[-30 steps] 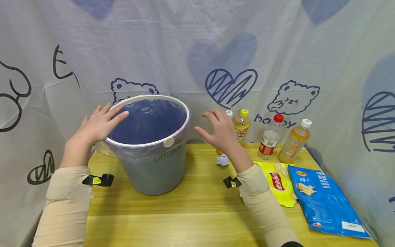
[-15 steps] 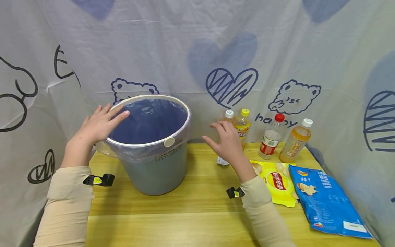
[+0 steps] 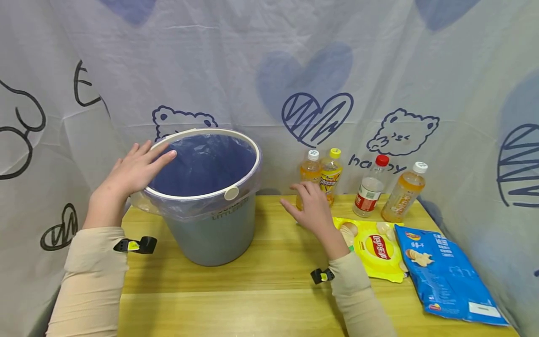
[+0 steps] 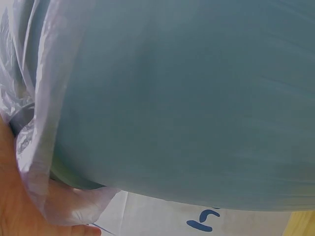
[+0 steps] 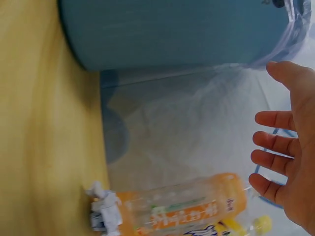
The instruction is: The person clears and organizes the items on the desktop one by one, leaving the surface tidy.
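A grey-blue trash bin [image 3: 212, 238] stands at the left of the table, with a clear plastic liner [image 4: 74, 201] folded over its white rim. My left hand [image 3: 132, 171] rests on the rim's left side, fingers spread and fairly straight. My right hand [image 3: 312, 210] hovers with fingers apart and nothing between them. Below it lies a crumpled paper ball [image 5: 106, 210], almost hidden by the hand in the head view. Just behind stand an orange-labelled bottle with a white cap [image 3: 310, 171] and a yellow-capped bottle [image 3: 331, 175].
Further right stand a red-capped bottle [image 3: 368, 192] and another white-capped bottle [image 3: 403, 194]. A yellow chip bag [image 3: 381, 255] with chips on it and a blue chip bag [image 3: 448, 276] lie at the table's right. A printed cloth [image 3: 236, 65] hangs behind.
My right hand has moved down and slightly right from beside the bin, toward the paper ball, uncovering the orange-labelled bottle. The left hand stays on the rim.
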The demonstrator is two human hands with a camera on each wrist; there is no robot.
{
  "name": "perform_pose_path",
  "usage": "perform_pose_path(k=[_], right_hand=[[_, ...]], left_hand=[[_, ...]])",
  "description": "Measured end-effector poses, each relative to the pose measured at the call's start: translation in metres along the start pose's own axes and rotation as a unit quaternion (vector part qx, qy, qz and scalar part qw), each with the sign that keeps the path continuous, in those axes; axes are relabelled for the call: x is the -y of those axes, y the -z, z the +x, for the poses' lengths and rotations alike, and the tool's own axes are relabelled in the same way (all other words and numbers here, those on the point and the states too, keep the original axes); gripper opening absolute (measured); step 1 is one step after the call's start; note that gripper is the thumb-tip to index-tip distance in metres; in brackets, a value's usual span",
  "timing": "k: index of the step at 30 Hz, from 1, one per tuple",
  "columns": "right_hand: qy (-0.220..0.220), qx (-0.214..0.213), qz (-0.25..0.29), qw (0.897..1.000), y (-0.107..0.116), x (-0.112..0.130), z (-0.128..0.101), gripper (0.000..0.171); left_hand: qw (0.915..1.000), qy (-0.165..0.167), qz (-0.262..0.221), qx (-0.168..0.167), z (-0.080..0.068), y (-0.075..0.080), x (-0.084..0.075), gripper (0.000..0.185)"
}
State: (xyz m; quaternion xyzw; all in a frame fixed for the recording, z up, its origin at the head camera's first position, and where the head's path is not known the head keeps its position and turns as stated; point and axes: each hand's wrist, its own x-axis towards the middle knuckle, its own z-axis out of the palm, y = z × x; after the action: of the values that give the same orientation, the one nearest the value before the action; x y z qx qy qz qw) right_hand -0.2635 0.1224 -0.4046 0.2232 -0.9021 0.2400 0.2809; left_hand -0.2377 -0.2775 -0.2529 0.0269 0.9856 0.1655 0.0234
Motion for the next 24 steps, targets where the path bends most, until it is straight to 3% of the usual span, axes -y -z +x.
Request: perform_pose_path(k=[14,24], right_hand=[[-0.065,0.039,-0.002,0.997,-0.022,-0.024,-0.016,0.049],[-0.085,0.040,-0.002,0.996,-0.032,-0.044,-0.023,0.048]], left_hand=[[1.0000,-0.003,-0.001,-0.004,0.000,0.000,-0.001,0.083],[1.0000,-0.001,-0.002,-0.006,-0.001,0.000,-0.001,0.083]])
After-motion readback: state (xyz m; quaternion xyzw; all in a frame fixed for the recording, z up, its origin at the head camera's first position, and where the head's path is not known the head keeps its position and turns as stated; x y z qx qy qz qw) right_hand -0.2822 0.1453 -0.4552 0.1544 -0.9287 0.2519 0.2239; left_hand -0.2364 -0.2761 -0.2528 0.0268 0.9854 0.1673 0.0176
